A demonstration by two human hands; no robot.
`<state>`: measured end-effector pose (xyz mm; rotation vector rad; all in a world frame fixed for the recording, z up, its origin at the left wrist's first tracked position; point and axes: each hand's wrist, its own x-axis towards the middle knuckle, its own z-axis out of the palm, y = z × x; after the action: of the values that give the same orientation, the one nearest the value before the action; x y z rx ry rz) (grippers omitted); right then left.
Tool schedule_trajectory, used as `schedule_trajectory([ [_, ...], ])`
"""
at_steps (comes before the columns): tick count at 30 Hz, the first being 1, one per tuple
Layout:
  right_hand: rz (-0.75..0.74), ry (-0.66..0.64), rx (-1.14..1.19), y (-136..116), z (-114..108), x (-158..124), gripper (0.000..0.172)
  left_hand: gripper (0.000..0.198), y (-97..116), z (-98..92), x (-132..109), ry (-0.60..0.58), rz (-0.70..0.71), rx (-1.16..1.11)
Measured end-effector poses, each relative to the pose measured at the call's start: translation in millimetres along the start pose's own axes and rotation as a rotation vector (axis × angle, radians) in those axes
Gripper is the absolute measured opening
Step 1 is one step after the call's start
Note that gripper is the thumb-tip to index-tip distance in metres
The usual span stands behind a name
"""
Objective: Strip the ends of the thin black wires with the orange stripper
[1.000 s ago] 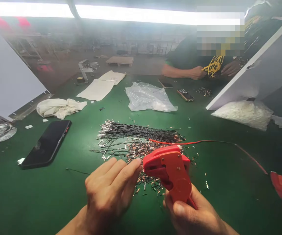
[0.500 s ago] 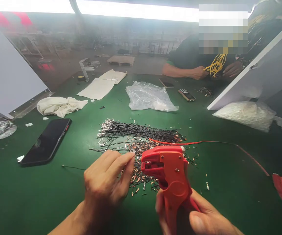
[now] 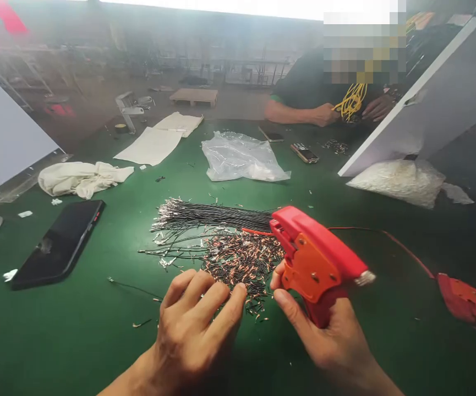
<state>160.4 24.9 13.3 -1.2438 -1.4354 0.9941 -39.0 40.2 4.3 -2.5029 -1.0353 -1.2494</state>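
Observation:
My right hand (image 3: 324, 330) is closed around the grip of a red and orange wire stripper (image 3: 314, 264), its nose tilted up and to the left. Its thumb and forefinger come close together beside the tool. My left hand (image 3: 200, 324) rests low over the near side of the scraps, fingers curled and thumb hidden; whatever it pinches cannot be made out. Between and beyond both hands spreads a heap of short black wire offcuts with coppery ends (image 3: 246, 258). Behind it lies a bundle of black wires (image 3: 217, 212) with silvery terminals at the left. One single wire (image 3: 132, 287) lies left of my hand.
A black phone (image 3: 62, 242) and a white cloth (image 3: 81, 179) lie left. Further back are paper sheets (image 3: 151, 144), a clear plastic bag (image 3: 244, 157) and a small phone (image 3: 304, 153). Right are a filled bag (image 3: 398, 181) and a red tool (image 3: 466, 300). Across, a person holds yellow wires (image 3: 350, 102).
The wire stripper has risen and swung right, its nose now tipped upward. My left hand has moved slightly right and down, away from the tool's jaws. The whole view has shifted a little.

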Motion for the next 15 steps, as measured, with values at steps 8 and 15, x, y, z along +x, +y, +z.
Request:
schedule_trajectory([
  [8, 0.099, -0.128, -0.019, -9.2, 3.7, -0.7, 0.011, 0.018, -3.7, -1.1, -2.2, -0.051, 0.067, 0.072],
  [15, -0.059, -0.25, -0.186, -3.0, 3.7, 1.5, 0.014, 0.013, -2.2, 0.1, -3.0, -0.058, 0.084, 0.006],
])
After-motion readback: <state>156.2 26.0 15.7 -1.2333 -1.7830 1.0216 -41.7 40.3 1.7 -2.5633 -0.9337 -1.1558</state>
